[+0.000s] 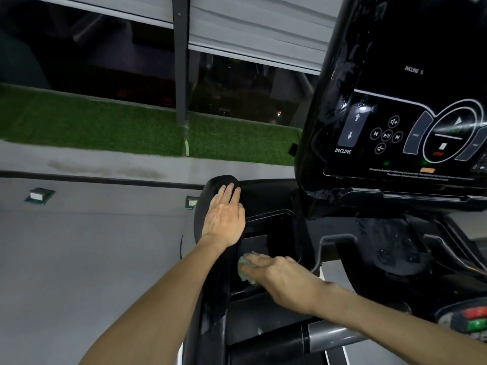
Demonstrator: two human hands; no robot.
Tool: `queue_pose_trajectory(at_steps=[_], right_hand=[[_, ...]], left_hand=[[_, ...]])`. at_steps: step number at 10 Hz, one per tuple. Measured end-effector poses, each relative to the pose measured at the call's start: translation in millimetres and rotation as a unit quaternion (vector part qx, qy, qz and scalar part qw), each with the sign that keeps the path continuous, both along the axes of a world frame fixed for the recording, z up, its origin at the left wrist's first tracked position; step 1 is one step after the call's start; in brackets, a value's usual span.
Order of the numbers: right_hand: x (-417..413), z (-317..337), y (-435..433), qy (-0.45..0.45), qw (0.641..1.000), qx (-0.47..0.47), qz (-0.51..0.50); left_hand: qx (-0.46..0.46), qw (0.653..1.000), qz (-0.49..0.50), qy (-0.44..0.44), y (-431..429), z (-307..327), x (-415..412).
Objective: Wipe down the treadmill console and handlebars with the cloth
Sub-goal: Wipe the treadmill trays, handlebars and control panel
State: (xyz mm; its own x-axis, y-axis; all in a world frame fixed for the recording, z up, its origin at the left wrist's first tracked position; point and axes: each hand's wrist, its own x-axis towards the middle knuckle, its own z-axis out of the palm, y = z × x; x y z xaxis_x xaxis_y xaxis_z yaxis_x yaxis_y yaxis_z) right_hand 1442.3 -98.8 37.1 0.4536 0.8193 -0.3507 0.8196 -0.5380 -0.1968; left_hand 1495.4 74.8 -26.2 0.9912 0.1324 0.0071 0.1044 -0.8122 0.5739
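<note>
The black treadmill console (395,122) fills the upper right, its glossy face wet in places. The left side handlebar (213,275) runs from a rounded top end down toward me. My left hand (224,219) lies flat on the upper part of that bar, fingers straight. My right hand (279,280) presses a small pale green cloth (243,268) against the inner side of the bar, beside a recessed tray (276,233). Most of the cloth is hidden under my fingers.
A grey front crossbar (334,335) runs low across the frame, with red and green buttons (477,317) at the right edge. Grey floor with two floor sockets (39,195) lies to the left. A green turf strip and dark windows are beyond.
</note>
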Motion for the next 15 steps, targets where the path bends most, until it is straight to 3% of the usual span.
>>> queue_pose_trajectory(at_steps=[2,4,7,9,12,14,15], right_hand=[[25.4,19.6,-50.7,-0.009,1.000,-0.002,-0.018],[1.8,-7.3,-8.3,0.024,0.994,0.086,0.062],[25.4,11.2,-59.9,0.017,0.994,0.050,0.095],[-0.5,1.2,-9.7,0.017,0.986,0.054,0.157],[29.0,27.1,-77.3,-0.001,0.997,0.020,0.077],[51.7,40.0,-48.0,-0.108,0.993,-0.056,0.004],[68.6,33.6,-20.1,-0.173,0.983,-0.036,-0.055]], left_hand=[[-0.003,1.000,0.004,0.000,0.0,-0.1,-0.5],[0.006,1.000,0.002,0.003,0.2,-0.8,0.7],[0.007,1.000,0.003,0.008,-0.7,1.0,-0.1],[0.005,1.000,0.005,0.008,-0.7,1.1,0.5],[-0.008,1.000,0.005,0.004,-0.5,1.3,-0.9],[-0.007,1.000,0.004,0.001,0.2,-1.2,0.1],[-0.007,1.000,0.008,-0.002,0.5,-1.6,-0.2]])
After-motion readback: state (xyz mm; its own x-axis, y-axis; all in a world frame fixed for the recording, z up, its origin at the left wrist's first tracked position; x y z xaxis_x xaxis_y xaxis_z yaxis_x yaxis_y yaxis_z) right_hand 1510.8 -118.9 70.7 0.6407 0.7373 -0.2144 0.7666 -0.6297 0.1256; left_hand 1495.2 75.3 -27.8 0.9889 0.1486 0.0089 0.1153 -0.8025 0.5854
